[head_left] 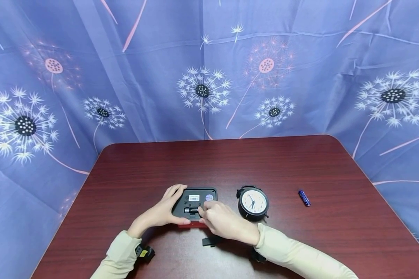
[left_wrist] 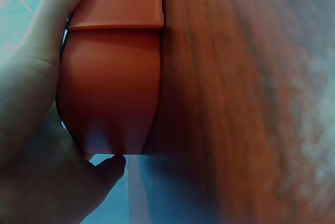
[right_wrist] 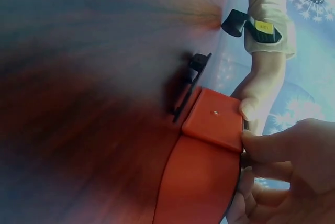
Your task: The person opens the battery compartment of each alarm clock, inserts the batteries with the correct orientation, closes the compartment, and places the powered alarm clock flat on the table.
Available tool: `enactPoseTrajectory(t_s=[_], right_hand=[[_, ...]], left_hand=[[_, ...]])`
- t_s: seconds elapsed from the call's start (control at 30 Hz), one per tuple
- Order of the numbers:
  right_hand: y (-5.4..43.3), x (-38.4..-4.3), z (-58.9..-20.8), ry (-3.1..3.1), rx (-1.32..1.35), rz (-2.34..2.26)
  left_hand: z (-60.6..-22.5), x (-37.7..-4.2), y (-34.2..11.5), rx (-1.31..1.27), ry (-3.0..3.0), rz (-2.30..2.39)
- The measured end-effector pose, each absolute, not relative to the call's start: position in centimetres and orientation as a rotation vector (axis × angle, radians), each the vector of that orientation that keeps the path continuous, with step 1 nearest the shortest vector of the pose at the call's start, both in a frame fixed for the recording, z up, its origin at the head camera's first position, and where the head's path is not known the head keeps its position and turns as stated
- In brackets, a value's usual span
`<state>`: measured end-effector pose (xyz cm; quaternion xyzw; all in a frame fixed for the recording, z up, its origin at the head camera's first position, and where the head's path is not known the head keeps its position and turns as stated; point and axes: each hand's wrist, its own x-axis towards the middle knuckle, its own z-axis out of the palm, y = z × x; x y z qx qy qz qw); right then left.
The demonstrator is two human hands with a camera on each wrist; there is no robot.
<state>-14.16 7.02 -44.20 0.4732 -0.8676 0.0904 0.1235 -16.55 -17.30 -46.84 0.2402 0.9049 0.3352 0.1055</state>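
Note:
A red-cased device with a black back panel (head_left: 181, 211) lies back side up on the table. Its red side (left_wrist: 112, 77) fills much of the left wrist view. My left hand (head_left: 164, 211) grips it from the left, thumb on the near edge and fingers at the far edge. In the open slot of the panel lies a black battery (head_left: 191, 210) with a silver end. Curled fingers of my right hand (head_left: 221, 221) hold the battery's right end, which they hide. The right thumb (right_wrist: 269, 145) is at the device's red edge.
A small black battery cover (head_left: 211, 241) lies on the table in front of the device. To the right stands a black alarm clock (head_left: 253, 202) with a white dial. Farther right lies a blue battery (head_left: 304, 198). A patterned blue curtain (head_left: 237, 116) hangs behind the table.

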Motion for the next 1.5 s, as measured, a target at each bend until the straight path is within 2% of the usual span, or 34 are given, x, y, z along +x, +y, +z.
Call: enactPoseTrajectory(t_s=[0.43,1.03,1.5], right_hand=[[6.6,-14.7,-43.6,-2.628,1.403,0.376],[6.5,-15.6,-42.8,-2.628,1.545,0.274],[6.9,-15.0,-43.5,-2.606,1.447,0.247]], left_hand=[[-47.1,-16.4,-17.4,0.709,2.671,0.993],[-47.0,-16.4,-17.4,0.739,2.685,0.995],[-46.9,-16.4,-17.2,0.731,2.688,0.991]])
